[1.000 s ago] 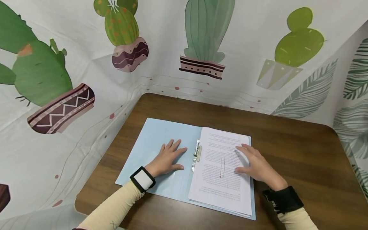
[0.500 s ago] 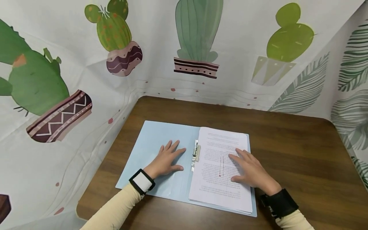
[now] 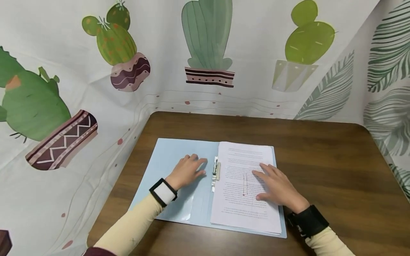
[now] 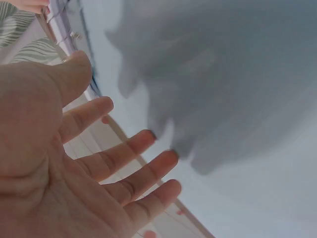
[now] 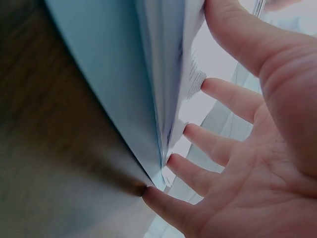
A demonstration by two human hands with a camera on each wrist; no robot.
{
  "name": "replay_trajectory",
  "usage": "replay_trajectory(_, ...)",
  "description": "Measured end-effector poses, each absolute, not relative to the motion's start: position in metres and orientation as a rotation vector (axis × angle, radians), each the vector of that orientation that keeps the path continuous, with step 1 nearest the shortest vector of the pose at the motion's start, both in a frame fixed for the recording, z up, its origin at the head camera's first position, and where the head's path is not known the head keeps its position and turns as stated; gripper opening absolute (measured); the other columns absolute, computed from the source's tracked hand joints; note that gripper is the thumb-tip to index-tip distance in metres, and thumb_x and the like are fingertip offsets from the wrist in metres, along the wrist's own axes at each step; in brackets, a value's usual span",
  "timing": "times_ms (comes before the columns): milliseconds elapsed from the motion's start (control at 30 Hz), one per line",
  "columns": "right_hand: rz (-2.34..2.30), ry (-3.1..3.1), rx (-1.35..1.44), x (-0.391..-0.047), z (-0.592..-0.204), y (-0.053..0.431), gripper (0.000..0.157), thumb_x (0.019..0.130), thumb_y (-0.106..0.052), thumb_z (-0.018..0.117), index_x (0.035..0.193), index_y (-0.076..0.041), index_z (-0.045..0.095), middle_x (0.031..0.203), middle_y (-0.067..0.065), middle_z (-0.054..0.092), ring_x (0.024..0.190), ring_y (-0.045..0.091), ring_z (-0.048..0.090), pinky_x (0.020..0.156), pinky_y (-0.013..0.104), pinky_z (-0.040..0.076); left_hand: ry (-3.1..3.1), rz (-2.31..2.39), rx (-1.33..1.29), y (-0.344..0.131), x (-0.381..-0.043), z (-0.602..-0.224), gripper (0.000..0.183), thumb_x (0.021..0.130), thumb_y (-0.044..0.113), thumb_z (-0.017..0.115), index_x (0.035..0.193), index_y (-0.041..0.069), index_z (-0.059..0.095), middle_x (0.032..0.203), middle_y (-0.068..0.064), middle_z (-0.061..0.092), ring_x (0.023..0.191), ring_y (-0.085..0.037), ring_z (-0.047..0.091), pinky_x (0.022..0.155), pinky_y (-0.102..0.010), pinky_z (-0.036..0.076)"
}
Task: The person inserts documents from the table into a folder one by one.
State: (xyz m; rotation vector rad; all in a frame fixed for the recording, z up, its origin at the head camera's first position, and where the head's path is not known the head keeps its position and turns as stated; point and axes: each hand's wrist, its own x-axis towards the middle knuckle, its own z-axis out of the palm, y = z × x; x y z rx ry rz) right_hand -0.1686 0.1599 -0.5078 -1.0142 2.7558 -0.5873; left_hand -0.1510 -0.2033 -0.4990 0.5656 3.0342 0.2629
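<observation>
A light blue folder (image 3: pixel 168 151) lies open on the table. On its right side sits a stack of printed white papers (image 3: pixel 238 213), beside a metal binder clip (image 3: pixel 215 172) at the spine. My left hand (image 3: pixel 185 171) hovers over the bare left cover, fingers loosely bent. In the left wrist view its shadow falls on the cover (image 4: pixel 247 148). My right hand (image 3: pixel 282 186) spreads its fingers over the right part of the stack. In the right wrist view the thumb (image 5: pixel 233 25) and several fingertips meet the pages, and the little finger reaches the table by the folder's edge.
The brown wooden table (image 3: pixel 330 170) extends beyond the folder on the right and at the back. A white curtain (image 3: pixel 256 42) printed with cacti and leaves hangs behind and to the left of it.
My left hand has risen off the cover, its spread fingers now drawn in and bent. My right hand has shifted left and a little nearer, farther onto the papers. The head view has shifted slightly.
</observation>
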Motion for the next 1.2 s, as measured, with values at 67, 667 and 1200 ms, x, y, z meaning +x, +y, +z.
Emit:
replay_trajectory(67,-0.593,2.754,-1.026,-0.169,-0.508,0.159,0.085,0.073,-0.036,0.093,0.144,-0.006,0.058,0.156,0.03,0.04,0.14,0.057,0.036,0.108,0.071,0.032,3.035,0.268,0.582,-0.197,-0.163,-0.494,0.043,0.098,0.034,0.071,0.135,0.014,0.066,0.125,-0.021,0.065,0.101,-0.044,0.064,0.075,-0.055,0.056)
replay_trajectory(667,-0.603,2.737,-1.059,-0.173,-0.507,0.15,0.085,0.071,-0.036,0.094,0.143,-0.006,0.06,0.155,0.029,0.042,0.139,0.057,0.037,0.108,0.07,0.032,3.076,0.427,0.589,-0.177,-0.19,-0.502,0.012,0.095,0.017,0.076,0.104,0.01,0.074,0.105,-0.01,0.073,0.088,-0.031,0.066,0.069,-0.045,0.055)
replay_trajectory(1200,-0.63,2.745,-0.956,-0.17,-0.507,0.162,0.086,0.071,-0.034,0.094,0.144,-0.005,0.059,0.157,0.029,0.039,0.142,0.057,0.034,0.11,0.07,0.03,3.077,0.796,0.783,-0.169,-0.154,-0.482,0.012,0.093,0.007,0.076,0.086,0.014,0.068,0.084,0.003,0.07,0.08,-0.012,0.066,0.072,-0.028,0.055)
